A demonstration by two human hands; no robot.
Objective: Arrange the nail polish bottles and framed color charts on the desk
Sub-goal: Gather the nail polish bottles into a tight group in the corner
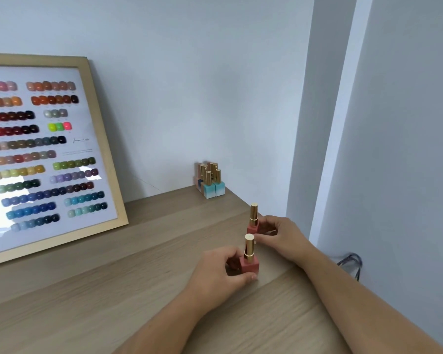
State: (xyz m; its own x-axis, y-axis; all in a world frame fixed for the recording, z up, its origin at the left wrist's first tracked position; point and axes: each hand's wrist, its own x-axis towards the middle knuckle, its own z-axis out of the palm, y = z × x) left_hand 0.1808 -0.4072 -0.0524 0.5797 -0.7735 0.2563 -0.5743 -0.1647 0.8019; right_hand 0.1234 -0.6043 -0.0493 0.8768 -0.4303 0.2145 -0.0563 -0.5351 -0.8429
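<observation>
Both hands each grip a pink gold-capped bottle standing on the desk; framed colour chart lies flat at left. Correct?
No. The head view shows the wood-framed colour chart leaning against the wall, not flat. The rest holds: the left hand grips the nearer pink square gold-capped bottle, the right hand the farther pink bottle, both standing on the light wooden desk.

Desk (138, 290): framed color chart (104, 149) at back left, leaning on the wall (189, 85). Bottle cluster (210, 181) in the back right corner. Far bottle (253, 221) before it by the right edge — near bottle (249, 259) just before that. Left hand (220, 272) grips the near bottle from its left; right hand (281, 236), the far bottle from its right.
</observation>
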